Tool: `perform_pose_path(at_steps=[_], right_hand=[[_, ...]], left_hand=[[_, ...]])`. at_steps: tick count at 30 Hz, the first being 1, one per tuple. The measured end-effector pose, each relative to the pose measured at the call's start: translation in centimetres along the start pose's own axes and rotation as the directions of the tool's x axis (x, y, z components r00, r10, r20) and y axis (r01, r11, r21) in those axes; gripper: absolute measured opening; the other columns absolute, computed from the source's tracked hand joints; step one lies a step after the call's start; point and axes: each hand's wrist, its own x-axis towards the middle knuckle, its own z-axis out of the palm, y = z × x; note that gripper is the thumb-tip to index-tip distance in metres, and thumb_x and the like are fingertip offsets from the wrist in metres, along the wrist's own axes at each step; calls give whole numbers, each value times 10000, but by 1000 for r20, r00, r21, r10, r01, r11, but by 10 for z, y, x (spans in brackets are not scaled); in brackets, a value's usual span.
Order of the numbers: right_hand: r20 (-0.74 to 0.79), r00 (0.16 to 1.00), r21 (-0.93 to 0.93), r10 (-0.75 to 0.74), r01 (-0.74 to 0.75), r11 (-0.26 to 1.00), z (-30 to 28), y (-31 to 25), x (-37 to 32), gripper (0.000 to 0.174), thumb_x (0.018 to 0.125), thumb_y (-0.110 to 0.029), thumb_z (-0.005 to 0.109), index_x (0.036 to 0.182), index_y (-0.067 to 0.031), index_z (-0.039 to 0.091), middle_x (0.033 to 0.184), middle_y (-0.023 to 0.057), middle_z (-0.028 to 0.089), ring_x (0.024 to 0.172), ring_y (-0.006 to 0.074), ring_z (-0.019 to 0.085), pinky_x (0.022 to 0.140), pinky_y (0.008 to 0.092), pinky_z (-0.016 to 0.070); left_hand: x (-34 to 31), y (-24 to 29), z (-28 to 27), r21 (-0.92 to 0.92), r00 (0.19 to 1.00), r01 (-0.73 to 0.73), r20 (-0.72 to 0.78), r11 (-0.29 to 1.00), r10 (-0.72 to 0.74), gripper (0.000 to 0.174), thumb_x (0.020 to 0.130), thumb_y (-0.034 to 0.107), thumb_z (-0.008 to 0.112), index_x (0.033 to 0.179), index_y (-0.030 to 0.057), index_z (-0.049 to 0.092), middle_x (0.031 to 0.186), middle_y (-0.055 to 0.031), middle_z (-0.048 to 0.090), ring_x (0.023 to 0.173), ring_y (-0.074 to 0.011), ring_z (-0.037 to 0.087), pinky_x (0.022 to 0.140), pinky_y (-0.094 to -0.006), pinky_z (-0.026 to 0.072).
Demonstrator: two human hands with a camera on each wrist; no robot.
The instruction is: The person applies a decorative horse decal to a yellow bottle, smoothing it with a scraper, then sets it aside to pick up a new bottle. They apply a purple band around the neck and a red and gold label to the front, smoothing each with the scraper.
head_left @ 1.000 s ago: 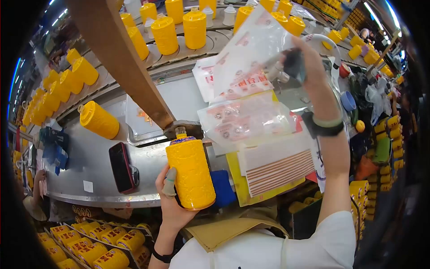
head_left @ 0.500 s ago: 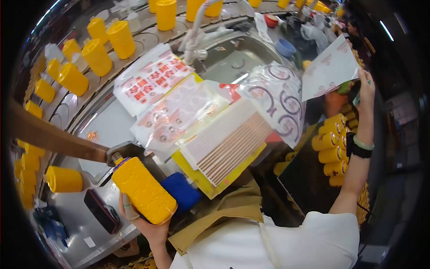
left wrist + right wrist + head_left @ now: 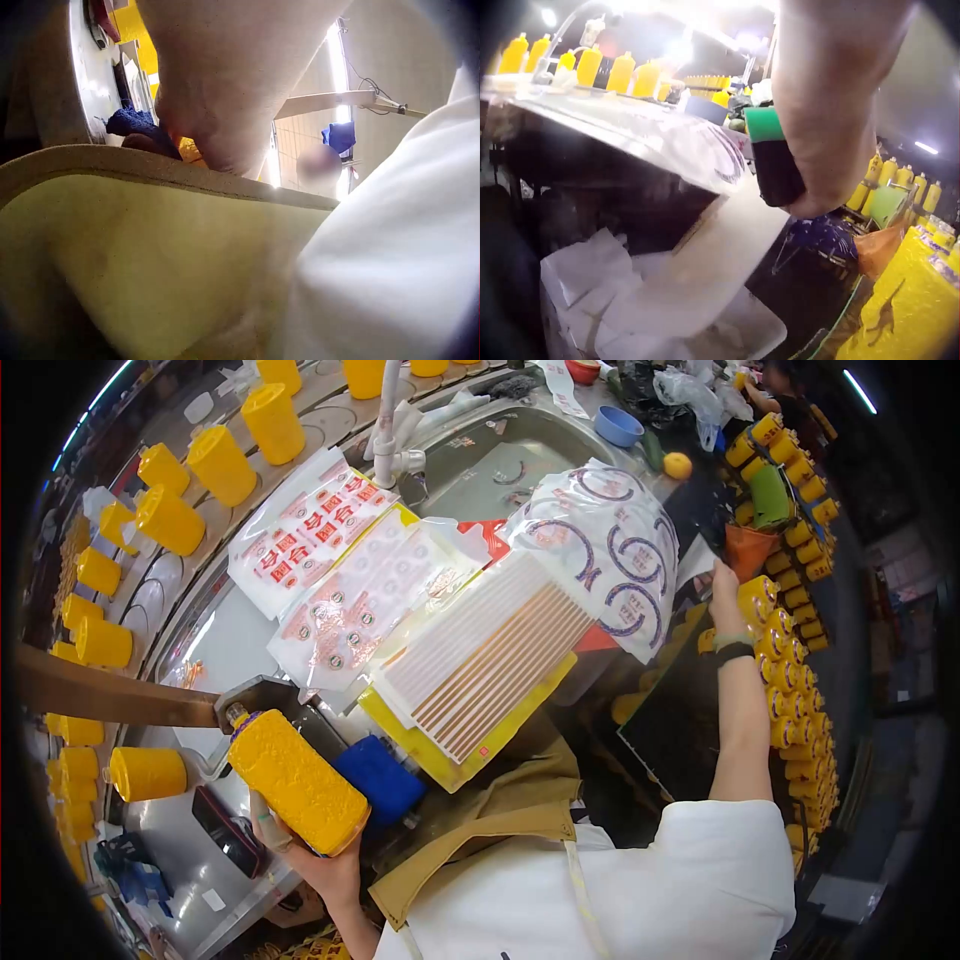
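Note:
My left hand [image 3: 325, 868] grips a yellow embossed bottle [image 3: 300, 780] around its lower part, with a pale cover on the thumb. The bottle is tilted, its clear neck close to the dark metal bracket [image 3: 265, 695]. Off to the right, my right hand [image 3: 726, 592] pinches a whitish sheet [image 3: 697, 563]. In the right wrist view the sheet [image 3: 724, 247] hangs down over a bin [image 3: 776, 322] holding crumpled white sheets. A black piece with a green band [image 3: 769, 159] also sits at that hand; its kind does not show.
Printed transfer sheets [image 3: 340, 625] and a brown-striped sheet [image 3: 510, 660] lie before me beside a sink [image 3: 500, 460]. Near the bottle are a blue cloth pad [image 3: 380, 778], a phone [image 3: 228, 830] and a wooden beam [image 3: 120, 688]. Yellow bottles [image 3: 222, 465] line the conveyor; more are stacked at right.
My right hand carried the sheet from above the counter out to the right, then lower and nearer. The head view has turned right. My left hand keeps its grip on the bottle.

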Motion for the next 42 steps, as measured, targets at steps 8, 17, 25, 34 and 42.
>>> perform_pose_path(at_steps=[8, 17, 25, 34, 42], right_hand=[[96, 972, -359, -216, 236, 903, 59, -27, -23, 365, 985, -275, 705, 1248, -25, 666, 946, 46, 683, 737, 127, 638, 598, 280, 538], [826, 551, -224, 115, 135, 965, 341, -101, -141, 225, 978, -124, 660, 1134, 39, 665, 948, 91, 684, 788, 174, 665, 701, 299, 546], [760, 510, -416, 403, -94, 904, 445, -45, -115, 106, 976, -66, 598, 917, 10, 643, 778, 98, 641, 673, 217, 654, 592, 362, 548], [960, 271, -212, -66, 862, 460, 483, -97, -241, 377, 948, -271, 691, 1125, 60, 734, 978, 188, 758, 855, 267, 731, 796, 406, 568], [812, 548, -439, -201, 800, 408, 506, -61, -248, 517, 833, -486, 795, 985, 8, 769, 1019, 227, 762, 1004, 378, 733, 899, 465, 554]], left_hand=[[1, -1, 3, -32, 1000, -8, -29, 999, 7, 1212, 636, 197, 1007, 1607, 113, 286, 1547, -115, 303, 1417, -268, 415, 1176, -433, 391], [6, 9, 3, -22, 997, 50, -53, 998, -51, 1200, 635, 194, 1000, 1597, 87, 290, 1486, -113, 376, 1316, -245, 519, 1103, -404, 469], [2, 4, -5, 107, 998, 52, -38, 993, -49, 1232, 586, 279, 1028, 1581, 76, 331, 1543, -157, 307, 1401, -309, 424, 1140, -430, 421], [4, 0, -6, 205, 1000, -19, -1, 979, 20, 1265, 595, 208, 1015, 1616, 115, 273, 1533, -141, 287, 1320, -276, 518, 1053, -411, 520], [4, 3, -5, 67, 999, 42, -38, 997, -39, 1193, 579, 271, 1034, 1558, 83, 379, 1512, -153, 325, 1388, -308, 431, 1134, -418, 429]])
